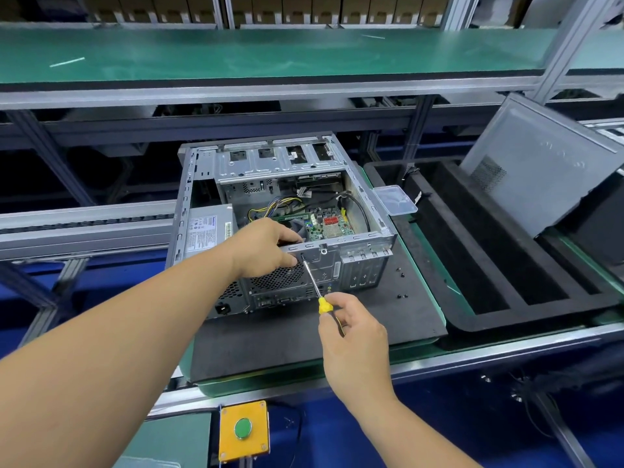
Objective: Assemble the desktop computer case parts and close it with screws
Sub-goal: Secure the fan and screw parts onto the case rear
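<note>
Grey sheet metal forms the open case (pixel 270 211), which is laid on its side on a black mat (pixel 287 336) on the desk (pixel 472 352), its rear panel turned toward the person. The case's near top edge is gripped by the left hand (pixel 263 248), fingers curled over the rim and thumb against the fan grille. A yellow-handled screwdriver (pixel 315 285) is pinched in the grip of the right hand (pixel 351 332), just in front of the case; its tip is set against the rear panel just below the rim, beside the left thumb. Inside the case a green board (pixel 324 224) and bundled cables can be seen. A side panel (pixel 537 167) is propped upright well to the right of the case, behind a black foam tray (pixel 466 319). A clear plastic box (pixel 395 199) is lying at the case's right wall. Small dark screws (pixel 401 296) are scattered on the mat right of the case. Below the case, a yellow box with a green button (pixel 243 428) is mounted.
</note>
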